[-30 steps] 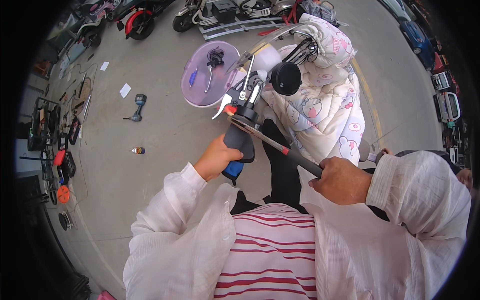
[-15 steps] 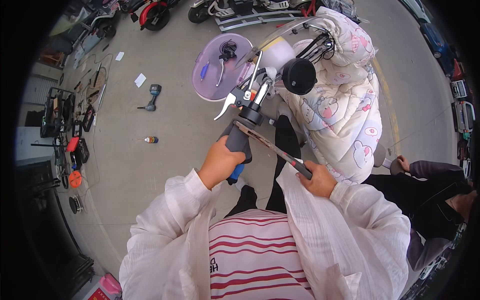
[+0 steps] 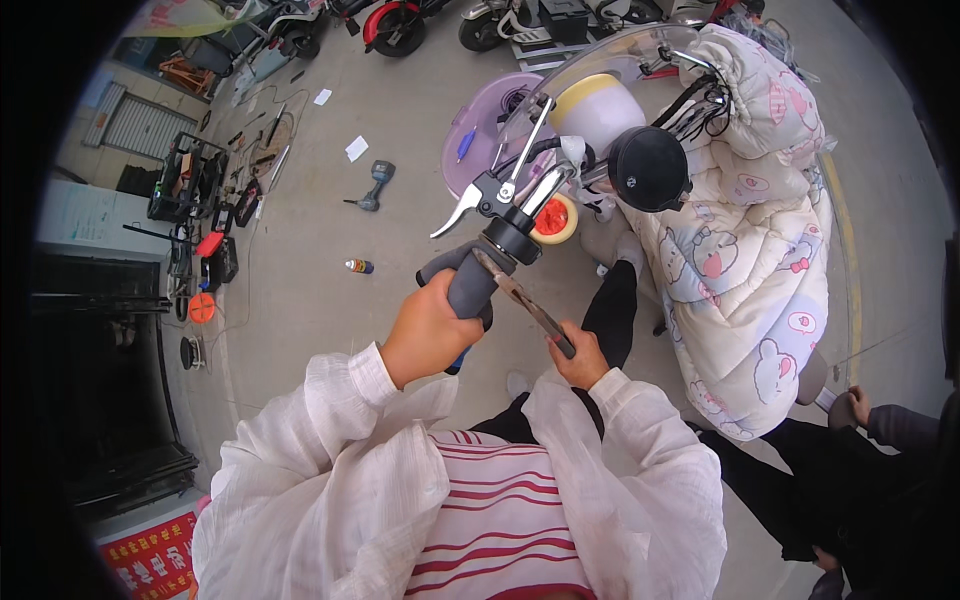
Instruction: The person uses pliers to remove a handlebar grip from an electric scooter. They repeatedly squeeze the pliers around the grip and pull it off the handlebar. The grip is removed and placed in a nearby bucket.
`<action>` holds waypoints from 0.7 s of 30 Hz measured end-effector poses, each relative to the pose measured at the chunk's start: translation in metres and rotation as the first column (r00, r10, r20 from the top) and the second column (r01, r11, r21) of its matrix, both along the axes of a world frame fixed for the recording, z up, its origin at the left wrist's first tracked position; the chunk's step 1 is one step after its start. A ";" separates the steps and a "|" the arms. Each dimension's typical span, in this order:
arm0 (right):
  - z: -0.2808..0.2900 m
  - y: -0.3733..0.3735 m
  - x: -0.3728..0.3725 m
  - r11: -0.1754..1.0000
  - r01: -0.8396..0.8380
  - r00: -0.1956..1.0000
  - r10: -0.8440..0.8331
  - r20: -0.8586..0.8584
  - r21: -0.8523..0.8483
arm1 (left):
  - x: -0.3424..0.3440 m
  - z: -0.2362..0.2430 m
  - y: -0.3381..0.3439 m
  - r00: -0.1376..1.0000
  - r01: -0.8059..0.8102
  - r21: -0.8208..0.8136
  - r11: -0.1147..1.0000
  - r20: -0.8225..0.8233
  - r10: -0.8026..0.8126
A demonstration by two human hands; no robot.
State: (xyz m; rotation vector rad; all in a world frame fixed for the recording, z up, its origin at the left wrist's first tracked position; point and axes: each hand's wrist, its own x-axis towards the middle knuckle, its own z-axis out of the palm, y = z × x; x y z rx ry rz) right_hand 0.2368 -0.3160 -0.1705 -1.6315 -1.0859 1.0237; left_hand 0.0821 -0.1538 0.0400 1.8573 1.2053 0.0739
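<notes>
My left hand is closed around the grey rubber grip of a scooter handlebar. Just above it are a black collar and a silver brake lever. My right hand grasps the dark handle of a long, worn brown metal tool whose exact kind I cannot make out. The tool's far end lies against the grip's upper end, beside the collar. Something grey and blue shows partly behind my left hand, mostly hidden.
A round black mirror and a padded quilted cover are to the right. Beyond the lever stands a purple tub. A cordless drill and a small bottle lie on the ground. A person's hand shows at right.
The view has shifted, so the surroundings sit farther right and lower. My right hand has come closer to the grip, and the tool points down more steeply. My left hand keeps its hold.
</notes>
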 end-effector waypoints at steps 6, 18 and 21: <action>0.254 -0.072 0.042 0.719 -0.022 0.921 0.284 0.265 -0.695 | 0.000 -0.023 0.007 0.958 0.160 -0.408 0.899 0.282 -0.042; 0.387 0.004 0.010 0.285 0.115 0.846 0.474 0.244 -0.952 | -0.007 -0.053 -0.006 0.805 0.305 -0.851 0.428 0.470 0.361; 0.304 -0.046 0.038 0.612 -0.014 0.860 0.411 0.303 -0.791 | -0.013 -0.044 -0.009 0.859 0.117 -0.786 0.607 0.387 0.335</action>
